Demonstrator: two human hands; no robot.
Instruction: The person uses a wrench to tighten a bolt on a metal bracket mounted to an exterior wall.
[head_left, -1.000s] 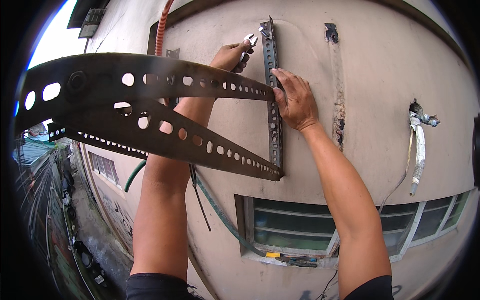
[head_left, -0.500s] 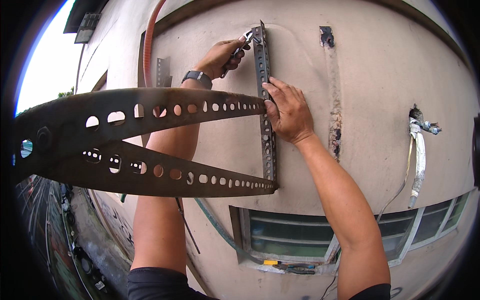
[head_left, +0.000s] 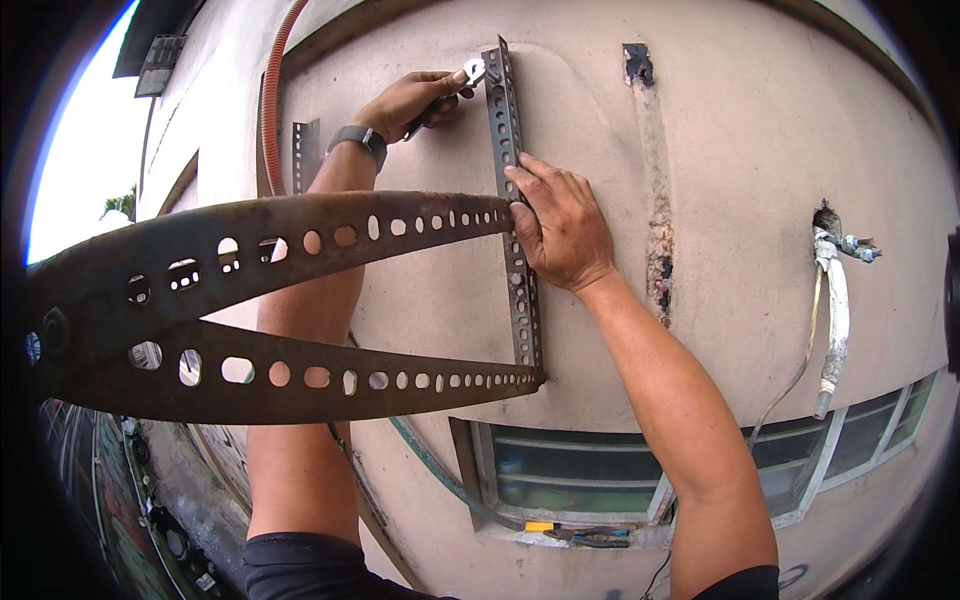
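My left hand (head_left: 425, 104) holds an adjustable wrench (head_left: 474, 71), its silver jaws close beside a bolt (head_left: 494, 76) near the top of an upright perforated steel angle bar (head_left: 504, 135). Whether the jaws grip the bolt, I cannot tell. My right hand (head_left: 568, 228) rests on the middle of that bar, thumb and fingers spread against it and the wall. Two rusty slotted bracket arms (head_left: 345, 372) run from the bar toward me and meet at a bolted joint on the left. The upper one crosses in front of my left forearm.
Against the wall (head_left: 740, 200), insulated pipes (head_left: 834, 330) stick out at the right. Below, a louvred window (head_left: 575, 465) has hand tools, one yellow-ended (head_left: 541, 526), on its sill. An orange corrugated hose (head_left: 271, 110) hangs upper left. Far beneath on the left lies an alley (head_left: 190, 490).
The wrench handle has swung somewhat up and left along with my left hand. My right hand stays on the bar. The whole view has shifted slightly, moving the bracket left.
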